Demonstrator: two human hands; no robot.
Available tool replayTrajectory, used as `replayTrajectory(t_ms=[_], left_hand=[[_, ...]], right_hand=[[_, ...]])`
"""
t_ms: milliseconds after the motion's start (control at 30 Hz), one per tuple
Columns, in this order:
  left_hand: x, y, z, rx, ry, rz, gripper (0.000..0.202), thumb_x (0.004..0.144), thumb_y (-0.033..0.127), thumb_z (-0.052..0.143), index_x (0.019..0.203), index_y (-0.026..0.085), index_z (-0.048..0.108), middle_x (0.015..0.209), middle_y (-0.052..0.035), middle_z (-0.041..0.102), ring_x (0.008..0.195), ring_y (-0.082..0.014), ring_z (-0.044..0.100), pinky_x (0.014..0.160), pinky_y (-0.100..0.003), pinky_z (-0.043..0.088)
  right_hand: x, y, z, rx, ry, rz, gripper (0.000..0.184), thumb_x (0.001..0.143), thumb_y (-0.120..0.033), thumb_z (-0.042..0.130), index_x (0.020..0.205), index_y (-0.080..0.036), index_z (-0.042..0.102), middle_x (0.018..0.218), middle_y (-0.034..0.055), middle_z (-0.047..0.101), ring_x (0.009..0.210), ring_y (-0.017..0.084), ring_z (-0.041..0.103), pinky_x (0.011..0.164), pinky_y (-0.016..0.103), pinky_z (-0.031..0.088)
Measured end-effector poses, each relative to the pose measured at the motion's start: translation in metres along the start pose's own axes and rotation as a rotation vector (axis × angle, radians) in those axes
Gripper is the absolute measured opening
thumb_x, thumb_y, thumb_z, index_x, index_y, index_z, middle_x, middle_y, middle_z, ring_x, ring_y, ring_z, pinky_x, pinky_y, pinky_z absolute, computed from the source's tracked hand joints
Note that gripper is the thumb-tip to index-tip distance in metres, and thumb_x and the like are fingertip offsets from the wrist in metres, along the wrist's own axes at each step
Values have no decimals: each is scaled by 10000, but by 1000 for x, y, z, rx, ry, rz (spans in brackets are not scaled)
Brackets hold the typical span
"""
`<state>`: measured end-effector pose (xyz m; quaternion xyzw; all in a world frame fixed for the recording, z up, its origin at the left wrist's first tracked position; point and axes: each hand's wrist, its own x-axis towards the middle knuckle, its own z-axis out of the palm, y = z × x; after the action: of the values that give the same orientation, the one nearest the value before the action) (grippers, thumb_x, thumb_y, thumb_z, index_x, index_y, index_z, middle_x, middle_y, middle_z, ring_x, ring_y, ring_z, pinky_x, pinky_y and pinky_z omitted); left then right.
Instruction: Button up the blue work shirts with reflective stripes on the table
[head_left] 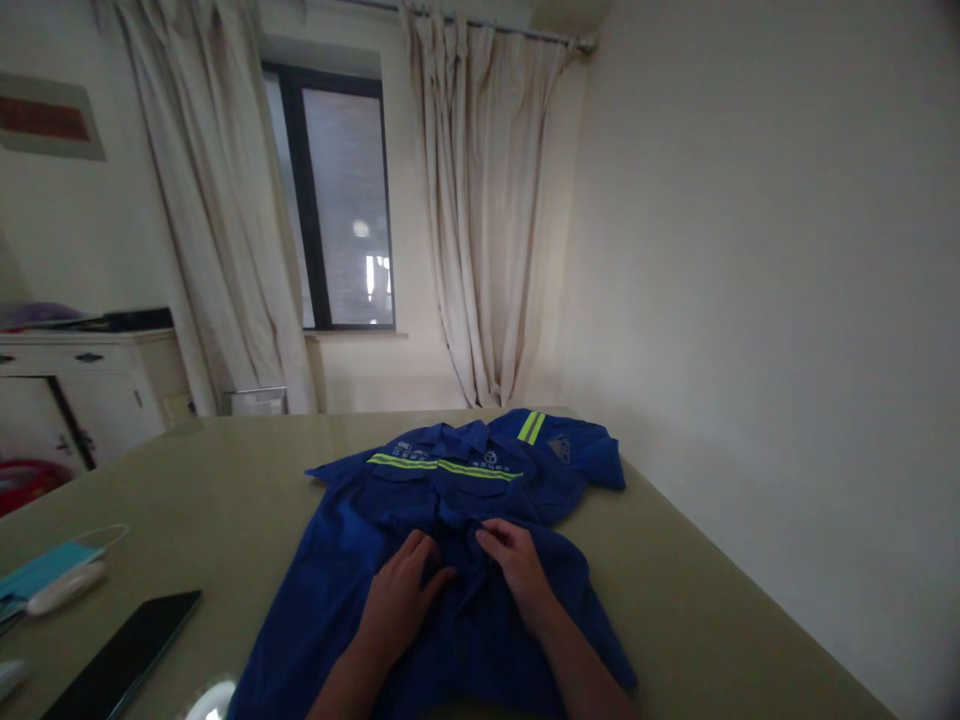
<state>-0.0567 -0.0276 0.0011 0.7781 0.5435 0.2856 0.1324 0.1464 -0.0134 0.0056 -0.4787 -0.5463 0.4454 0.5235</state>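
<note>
Blue work jacket [457, 500] lies front up on a greenish table [225, 470], directly under the fingers of the left hand [399, 597] and the right hand [517, 570]. The right thumb and forefinger look pinched together on cloth near the front opening [437, 508]; the left fingers bend over the fabric opposite, though whether they grip any cannot be told. Yellow reflective stripes [405, 462] cross the chest beyond the fingertips, with the collar [469, 436] farther out and one sleeve [589, 445] bunched beyond the right fingers. Careful handling here would likely mean a light pinch at right, left fingers steadying the opposite side, and both edges level so the soft cloth does not ruck up. A dark phone [124, 655] lies well left of the left fingers.
</note>
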Motion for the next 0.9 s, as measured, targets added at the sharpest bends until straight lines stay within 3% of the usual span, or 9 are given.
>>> replayTrajectory(t_ms=[67, 167, 300, 500, 600, 733, 900], left_hand=[[-1, -3, -2, -63, -43, 13, 164, 940, 385, 574, 919, 235, 638, 1079, -34, 647, 995, -214, 631, 886, -339, 470], [1, -7, -8, -148, -129, 30, 71, 874, 282, 633, 898, 228, 672, 1132, -54, 650, 1073, -238, 603, 954, -370, 453], [4, -1, -11, -165, -173, 54, 50, 809, 176, 665, 827, 223, 667, 1100, -48, 658, 1048, -241, 598, 927, -369, 447], [0, 13, -10, -182, -52, 42, 73, 916, 189, 563, 888, 241, 607, 952, -20, 663, 926, -216, 601, 834, -332, 451], [-2, 13, -8, -257, -29, 38, 95, 942, 212, 528, 886, 246, 597, 921, -17, 673, 888, -201, 623, 804, -304, 472], [-2, 10, -7, -329, 21, 32, 120, 942, 253, 539, 942, 255, 659, 967, -22, 723, 927, -208, 666, 850, -316, 503], [-3, 7, -7, -310, 51, 4, 94, 922, 288, 599, 935, 249, 684, 930, -17, 742, 890, -212, 684, 830, -325, 515]], right_hand=[[-3, -6, 1, 188, -33, 58, 357, 688, -461, 817, 895, -176, 762, 749, -1, 685, 721, 180, 600, 702, 291, 460], [-9, -17, 5, 217, -71, 63, 428, 630, -339, 855, 1028, -201, 776, 882, 18, 729, 859, 211, 641, 811, 320, 486], [-18, -23, 16, -22, -68, -7, 320, 699, -235, 741, 1016, -205, 772, 909, 32, 727, 880, 225, 648, 829, 337, 502], [-28, -23, 28, -267, -12, -107, 183, 771, -188, 598, 913, -192, 714, 986, 64, 682, 786, 201, 654, 719, 303, 520], [-33, -25, 30, -447, -12, -183, 165, 825, -169, 552, 887, -212, 699, 943, 57, 675, 834, 210, 651, 759, 302, 495], [-33, -23, 30, -448, -39, -149, 181, 894, -258, 544, 943, -226, 715, 920, 53, 711, 885, 235, 660, 811, 322, 475], [-22, -13, 24, -127, 12, 1, 353, 827, -525, 661, 924, -205, 773, 920, 61, 749, 926, 285, 653, 855, 375, 483]])
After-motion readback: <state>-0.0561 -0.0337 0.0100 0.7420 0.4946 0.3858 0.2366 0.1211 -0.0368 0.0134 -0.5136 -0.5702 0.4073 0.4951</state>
